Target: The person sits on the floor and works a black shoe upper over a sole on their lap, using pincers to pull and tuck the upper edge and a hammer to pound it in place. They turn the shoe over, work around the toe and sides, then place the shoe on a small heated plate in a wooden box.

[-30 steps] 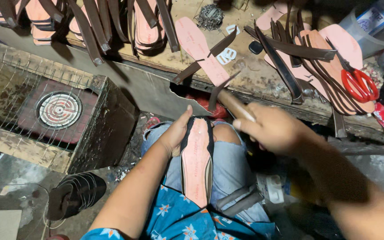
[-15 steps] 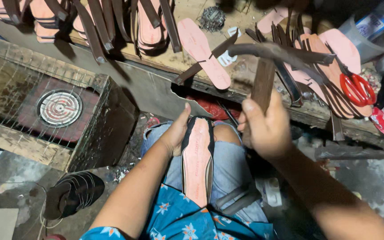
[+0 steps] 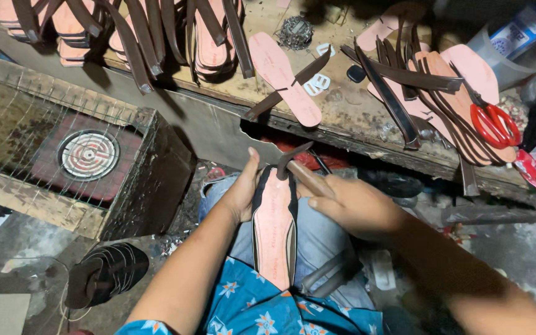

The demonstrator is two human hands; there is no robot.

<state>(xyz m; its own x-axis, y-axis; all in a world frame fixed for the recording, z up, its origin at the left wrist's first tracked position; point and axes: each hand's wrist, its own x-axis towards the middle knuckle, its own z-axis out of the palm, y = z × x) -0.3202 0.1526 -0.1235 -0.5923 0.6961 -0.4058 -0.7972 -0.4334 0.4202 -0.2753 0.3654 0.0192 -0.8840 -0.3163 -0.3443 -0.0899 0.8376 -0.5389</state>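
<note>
Moved: hammer (image 3: 297, 166) has come down from raised — head now on the pink sole (image 3: 273, 229).
Right hand (image 3: 355, 205): gripping the hammer handle.
Left hand (image 3: 243, 189): steadying the sole's edge.

- Worn on the head, looked steeply down, close over the lap and both forearms.
- Faced forward onto the workbench (image 3: 342, 118) edge.

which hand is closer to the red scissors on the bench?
Right. The right hand grips a hammer over the lap, below-left of the red scissors. The left hand holds the pink sole further left, so farther off.
</note>
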